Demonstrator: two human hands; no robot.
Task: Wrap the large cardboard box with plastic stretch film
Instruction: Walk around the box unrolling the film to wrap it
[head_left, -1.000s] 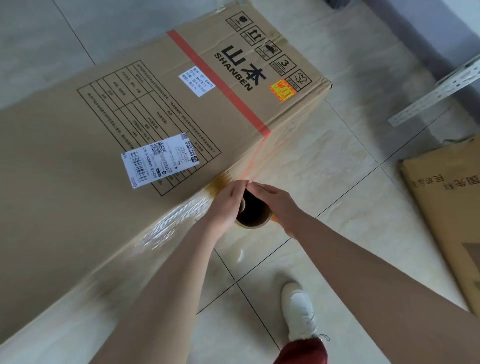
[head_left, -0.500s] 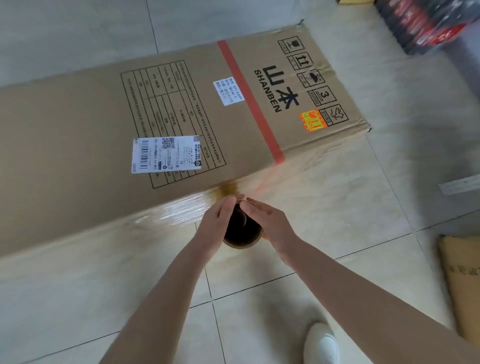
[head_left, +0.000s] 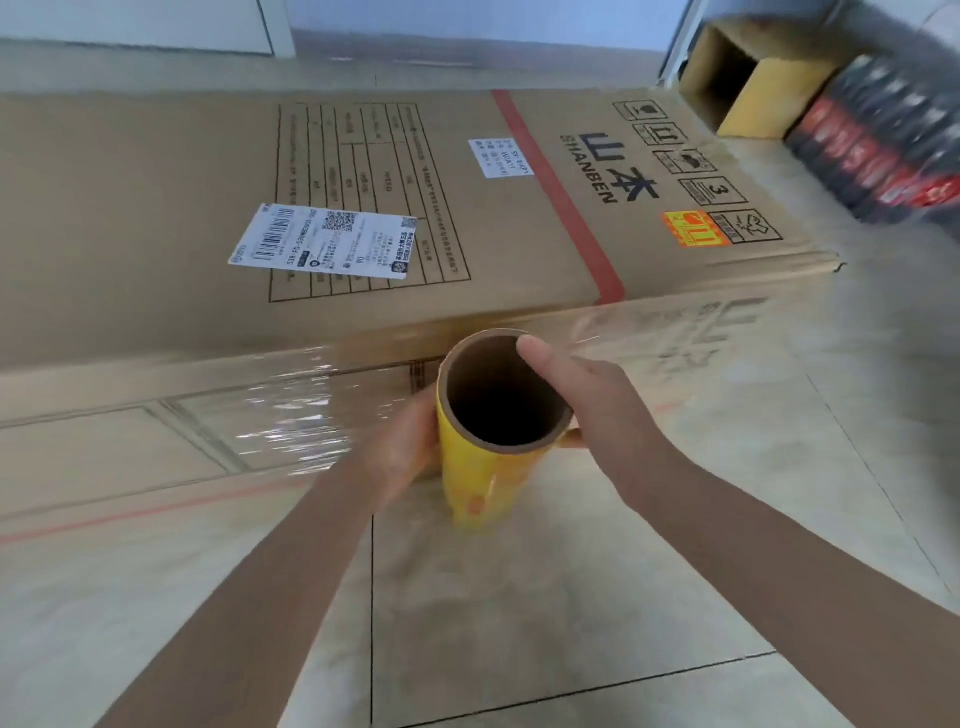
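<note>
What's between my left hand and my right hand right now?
The yellow stretch film roll, open end up; the left hand and right hand hold its sides, in the head view.

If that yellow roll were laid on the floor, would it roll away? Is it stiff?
Likely stiff: the yellow roll shows a round, undented core while the left hand and right hand grip it. On its side it would probably roll, a plain cylinder on smooth floor tiles. The film looks thin and floppy, wrinkling against the cardboard box.
</note>
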